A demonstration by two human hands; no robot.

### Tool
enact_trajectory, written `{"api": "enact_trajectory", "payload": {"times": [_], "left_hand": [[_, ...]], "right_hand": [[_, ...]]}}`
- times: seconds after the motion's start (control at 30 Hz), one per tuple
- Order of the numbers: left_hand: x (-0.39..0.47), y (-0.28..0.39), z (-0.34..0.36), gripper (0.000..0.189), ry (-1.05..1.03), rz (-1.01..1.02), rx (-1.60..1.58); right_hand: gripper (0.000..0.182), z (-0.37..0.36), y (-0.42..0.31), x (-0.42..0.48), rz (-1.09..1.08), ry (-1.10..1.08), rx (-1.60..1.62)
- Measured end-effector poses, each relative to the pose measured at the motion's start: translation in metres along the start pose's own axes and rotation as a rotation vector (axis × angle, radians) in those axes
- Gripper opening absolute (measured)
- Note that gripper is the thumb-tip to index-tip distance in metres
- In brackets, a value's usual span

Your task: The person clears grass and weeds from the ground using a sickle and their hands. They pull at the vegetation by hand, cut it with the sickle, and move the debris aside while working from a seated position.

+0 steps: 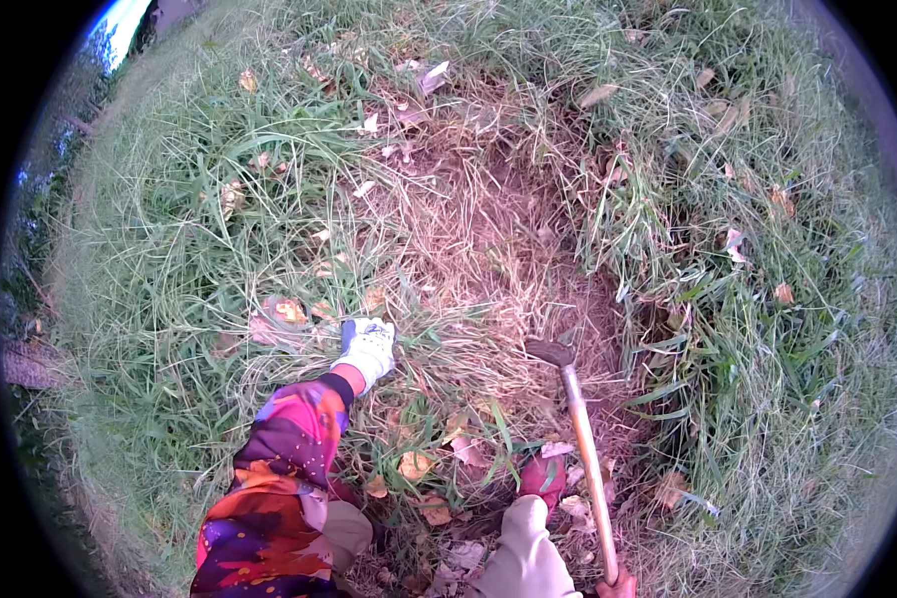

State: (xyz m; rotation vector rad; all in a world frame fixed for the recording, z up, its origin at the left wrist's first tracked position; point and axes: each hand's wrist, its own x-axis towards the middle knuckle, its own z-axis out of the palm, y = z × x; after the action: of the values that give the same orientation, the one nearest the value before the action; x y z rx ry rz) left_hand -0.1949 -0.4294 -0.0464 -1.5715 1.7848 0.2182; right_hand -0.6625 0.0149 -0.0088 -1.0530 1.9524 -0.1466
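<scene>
My left hand, in a white work glove with a grey-blue patch, is closed low over a tuft of long grass. Blades stick out beside its fingers. At the bottom edge my right hand, mostly cut off by the picture's rim, grips the end of a long wooden handle. This handle runs up to a metal socket and a dark, soil-coloured head, a hoe or similar hand tool. The head rests at the cut grass, right of my left hand and apart from it.
A strip of flattened dry grass and bare soil stretches ahead. Tall green grass borders it on the right, more on the left. Dry leaves lie scattered. My reddish shoe stands close to the tool's handle.
</scene>
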Motion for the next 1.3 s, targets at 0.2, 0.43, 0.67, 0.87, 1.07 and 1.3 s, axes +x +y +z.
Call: {"api": "enact_trajectory", "payload": {"times": [0.2, 0.43, 0.67, 0.87, 1.07, 1.3], "left_hand": [[0.009, 0.019, -0.003, 0.067, 0.077, -0.071, 0.090], [-0.040, 0.011, -0.059, 0.108, -0.182, 0.305, 0.177], [0.047, 0.008, -0.145, 0.042, 0.461, 0.018, 0.010], [0.159, -0.011, -0.098, 0.078, 0.239, 0.124, 0.326], [0.140, -0.003, -0.088, 0.092, 0.044, -0.037, 0.061], [0.136, -0.025, -0.056, 0.057, 0.140, -0.264, -0.081]], "right_hand": [[0.030, 0.002, -0.081, 0.021, 0.039, 0.192, 0.042], [0.028, -0.013, -0.221, 0.141, -0.242, 0.137, 0.081], [0.024, -0.011, -0.268, 0.146, -0.346, 0.266, 0.217], [0.023, -0.021, -0.258, 0.139, -0.267, 0.273, 0.150], [0.025, -0.015, -0.266, 0.199, -0.311, 0.142, 0.019], [0.028, 0.003, -0.307, 0.214, -0.336, 0.026, 0.063]]}}
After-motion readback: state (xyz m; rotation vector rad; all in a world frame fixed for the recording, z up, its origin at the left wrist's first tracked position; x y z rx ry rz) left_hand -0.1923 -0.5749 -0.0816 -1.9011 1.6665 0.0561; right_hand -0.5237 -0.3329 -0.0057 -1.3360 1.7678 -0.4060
